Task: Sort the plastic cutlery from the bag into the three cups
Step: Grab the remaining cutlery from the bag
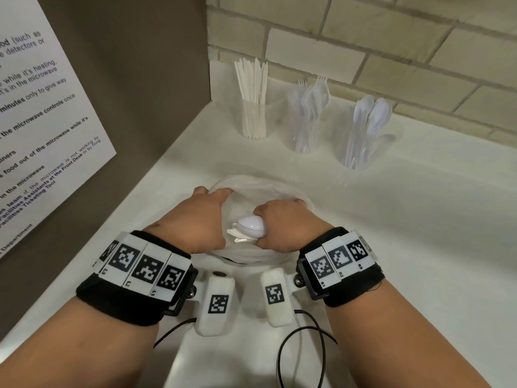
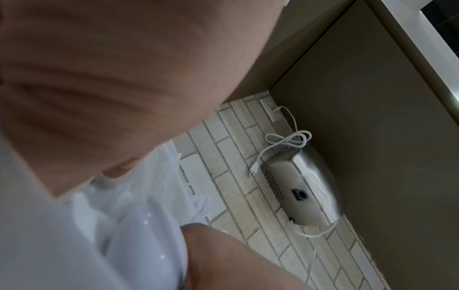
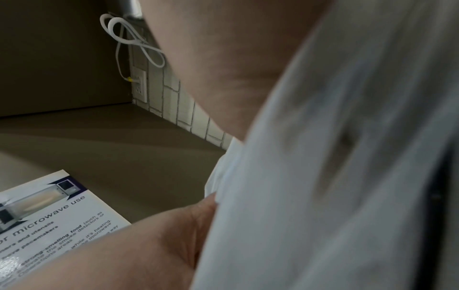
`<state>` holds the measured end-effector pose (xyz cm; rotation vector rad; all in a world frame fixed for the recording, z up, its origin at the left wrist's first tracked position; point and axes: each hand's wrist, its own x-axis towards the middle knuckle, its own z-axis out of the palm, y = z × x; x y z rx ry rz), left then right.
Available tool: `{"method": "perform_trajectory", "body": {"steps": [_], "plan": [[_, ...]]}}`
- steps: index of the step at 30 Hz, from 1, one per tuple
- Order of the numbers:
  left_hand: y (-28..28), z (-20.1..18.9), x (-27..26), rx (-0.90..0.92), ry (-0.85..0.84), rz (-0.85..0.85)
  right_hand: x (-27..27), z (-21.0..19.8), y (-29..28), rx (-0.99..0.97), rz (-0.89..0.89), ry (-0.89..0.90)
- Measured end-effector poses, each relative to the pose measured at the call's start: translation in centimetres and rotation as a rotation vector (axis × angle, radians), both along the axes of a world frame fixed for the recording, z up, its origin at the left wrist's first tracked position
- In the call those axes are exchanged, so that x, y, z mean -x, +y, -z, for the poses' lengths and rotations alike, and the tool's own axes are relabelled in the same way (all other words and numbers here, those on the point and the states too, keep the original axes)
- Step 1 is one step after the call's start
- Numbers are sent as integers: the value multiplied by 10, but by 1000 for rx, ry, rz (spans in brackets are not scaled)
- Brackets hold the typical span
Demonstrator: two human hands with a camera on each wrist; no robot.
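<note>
A clear plastic bag lies open on the white counter, in the middle of the head view. My left hand grips the bag's left rim. My right hand is inside the bag's mouth, fingers curled round a bunch of white plastic cutlery with a spoon bowl uppermost. Three clear cups stand at the back: the knife cup on the left, the fork cup in the middle, the spoon cup on the right. Blurred bag plastic fills the wrist views.
A brown side panel with a printed microwave notice closes the left side. A brick wall runs behind the cups. A metal wall unit with a white cord hangs above, next to a socket.
</note>
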<state>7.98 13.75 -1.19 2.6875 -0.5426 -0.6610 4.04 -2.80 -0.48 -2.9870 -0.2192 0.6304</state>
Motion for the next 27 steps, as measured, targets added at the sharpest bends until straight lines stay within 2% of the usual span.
{"method": "perform_trajectory", "body": {"steps": [4,10,15,17,19,21,24,25,27], "plan": [[3,-1,-2,25,10,-19,2,0,-3,-79,31,-13],[1,-6,3,-3,-25,-23,1,-13,-18,-392,97,-37],[-1,-12,9,-64,-128,11,6,-26,-22,-950,299,-115],[-2,-11,12,-109,-148,28,6,-27,-20,-1204,335,-210],[-2,-12,14,-160,-134,60,3,-30,-17,-1494,432,-283],[1,-16,14,-180,-80,101,-3,-36,-14,-1692,528,-319],[13,-31,11,6,-85,110,-13,-48,-15,-1793,639,-384],[15,-38,12,152,-157,105,-15,-53,-16,-1824,676,-394],[13,-51,12,600,-293,35,-20,-64,-17,-1897,718,-385]]}}
